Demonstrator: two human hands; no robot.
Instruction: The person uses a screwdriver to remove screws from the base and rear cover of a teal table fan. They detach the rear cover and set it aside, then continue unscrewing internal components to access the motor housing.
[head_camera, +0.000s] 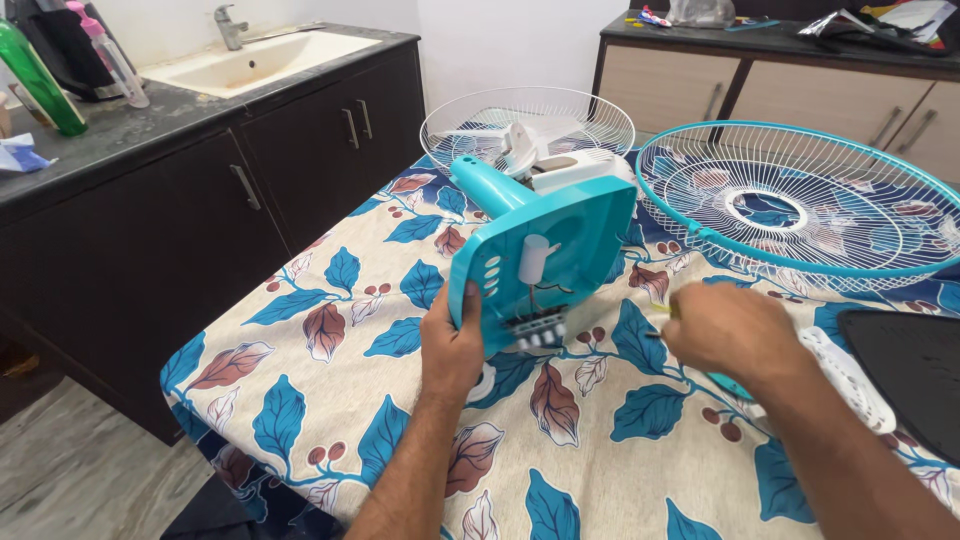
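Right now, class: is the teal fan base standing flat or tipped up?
Tipped up: the left hand holds the teal fan base on edge, its underside facing the camera.

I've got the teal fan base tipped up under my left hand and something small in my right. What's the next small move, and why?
Probably bring the right hand across to the open underside of the teal plastic fan base. The left hand already braces its lower edge, tilting it up off the leaf-patterned tablecloth, with the white cylinder part and wiring exposed. The right hand is blurred and apart from the base; what it holds is unclear.
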